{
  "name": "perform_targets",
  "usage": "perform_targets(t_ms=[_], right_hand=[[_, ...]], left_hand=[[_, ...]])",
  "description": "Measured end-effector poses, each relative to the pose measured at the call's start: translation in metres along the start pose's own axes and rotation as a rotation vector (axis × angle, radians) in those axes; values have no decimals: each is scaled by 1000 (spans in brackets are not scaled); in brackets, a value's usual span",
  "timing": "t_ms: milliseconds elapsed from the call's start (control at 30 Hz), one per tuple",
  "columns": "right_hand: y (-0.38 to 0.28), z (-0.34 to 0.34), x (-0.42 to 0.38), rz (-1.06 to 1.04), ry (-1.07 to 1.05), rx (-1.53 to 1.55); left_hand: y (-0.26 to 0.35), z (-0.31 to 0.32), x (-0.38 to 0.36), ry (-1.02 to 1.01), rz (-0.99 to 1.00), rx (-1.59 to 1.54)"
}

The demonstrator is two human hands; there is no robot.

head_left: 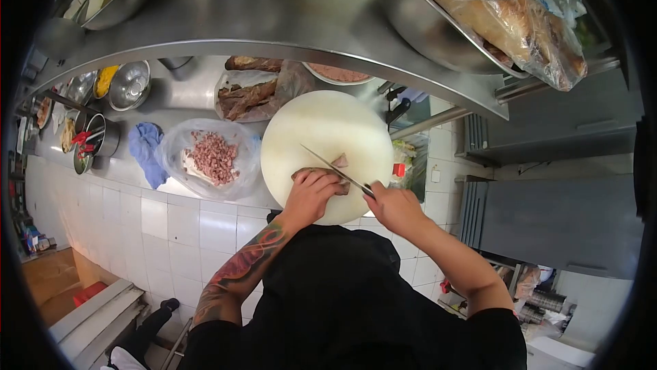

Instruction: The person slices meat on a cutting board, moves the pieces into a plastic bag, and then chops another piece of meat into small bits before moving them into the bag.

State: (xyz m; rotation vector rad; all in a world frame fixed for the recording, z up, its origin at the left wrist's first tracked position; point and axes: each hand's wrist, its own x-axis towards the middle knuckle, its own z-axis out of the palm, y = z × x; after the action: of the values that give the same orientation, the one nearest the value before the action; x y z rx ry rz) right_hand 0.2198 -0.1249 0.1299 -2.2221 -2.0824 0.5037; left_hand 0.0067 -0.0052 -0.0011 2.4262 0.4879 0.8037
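Observation:
On the round white cutting board [301, 123] lies a piece of meat [340, 187], mostly covered by my left hand [313, 194]. The fingers of that hand are curled over the meat and press it down. My right hand [395, 207] is wrapped around the dark handle of a knife [335, 167]. The blade points up and to the left across the board, beside the fingers of my left hand. A small cut piece of meat [340, 160] rests just beyond the blade. Left of the board, diced pink meat [213, 158] sits in a clear plastic bag [171, 145].
A blue cloth [145, 154] lies left of the bag. Behind it are metal bowls [129, 85]. Dark meat pieces [248, 99] lie in plastic beyond the board, near a bowl of minced meat [339, 73]. A steel shelf [308, 24] overhangs the counter, carrying a large bowl [417, 28].

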Motion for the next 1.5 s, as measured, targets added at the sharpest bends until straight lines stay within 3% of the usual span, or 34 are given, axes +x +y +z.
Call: perform_targets(t_ms=[267, 433, 600, 767, 900, 967, 1033, 1133, 1333, 1500], right_hand=[[-13, -54, -75, 164, -244, -18], [-1, 30, -10, 108, -99, 71], [-14, 5, 6, 62, -11, 82], [-16, -47, -54, 160, -233, 25], [-14, -34, -49, 191, -296, 35], [-5, 22, -12, 117, -124, 76], [-9, 36, 22, 83, -42, 86], [-7, 15, 36, 74, -57, 104], [-9, -24, -28, 46, -91, 74], [-16, -48, -48, 147, -261, 21]], left_hand=[[-1, 4, -3, -22, -2, 19], [-1, 3, -2, -3, -9, 4], [-2, 5, -5, 21, -21, 10], [-2, 5, -4, 10, -16, -2], [-2, 4, -4, 12, -34, -13], [-2, 5, -4, 15, -36, -19], [-4, 7, -5, 42, -28, -29], [-3, 8, -3, 101, -45, -23], [-3, 3, -3, 93, -63, -39], [-5, 5, -3, 88, -68, -44]])
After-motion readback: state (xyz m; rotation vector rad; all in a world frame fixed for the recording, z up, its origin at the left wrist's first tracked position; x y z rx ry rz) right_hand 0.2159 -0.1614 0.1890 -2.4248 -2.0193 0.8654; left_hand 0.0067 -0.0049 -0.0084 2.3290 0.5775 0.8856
